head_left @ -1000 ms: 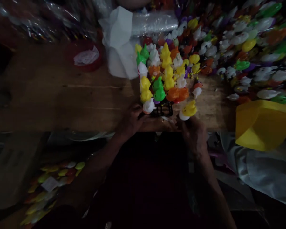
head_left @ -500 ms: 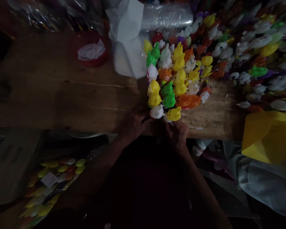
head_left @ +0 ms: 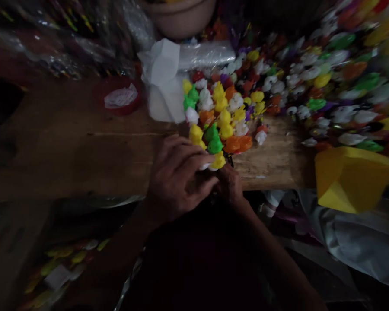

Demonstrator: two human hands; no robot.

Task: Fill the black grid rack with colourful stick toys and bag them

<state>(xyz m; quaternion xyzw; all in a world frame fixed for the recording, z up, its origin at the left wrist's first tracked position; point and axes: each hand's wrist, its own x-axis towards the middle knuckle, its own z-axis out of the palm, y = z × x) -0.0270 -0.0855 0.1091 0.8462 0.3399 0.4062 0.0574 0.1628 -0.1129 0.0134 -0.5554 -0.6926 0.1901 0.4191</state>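
Note:
Small plastic animal figures (head_left: 225, 123) in yellow, green, white and orange stand packed together on the wooden table. My left hand (head_left: 178, 175) reaches over the near left corner of this group. Its fingers are bent over a white figure (head_left: 205, 166), mostly covered, with the thumb below it. Right beside that is a yellow figure (head_left: 218, 160). My right hand (head_left: 230, 183) is closed at the table's front edge, just under the yellow figure. What its fingers hold is hidden in shadow.
Many loose figures (head_left: 340, 103) are heaped at right. A yellow sheet-like container (head_left: 353, 179) juts over the front edge. Behind the group lie a clear plastic roll (head_left: 207, 56) and white bags (head_left: 167, 99). A red bowl (head_left: 129, 108) holds paper slips. Below left are packed figures (head_left: 52, 259).
My left hand has risen from beside the near edge onto the front white figure, covering it. My right hand stays low by the group. The view has shifted, showing more of the far side.

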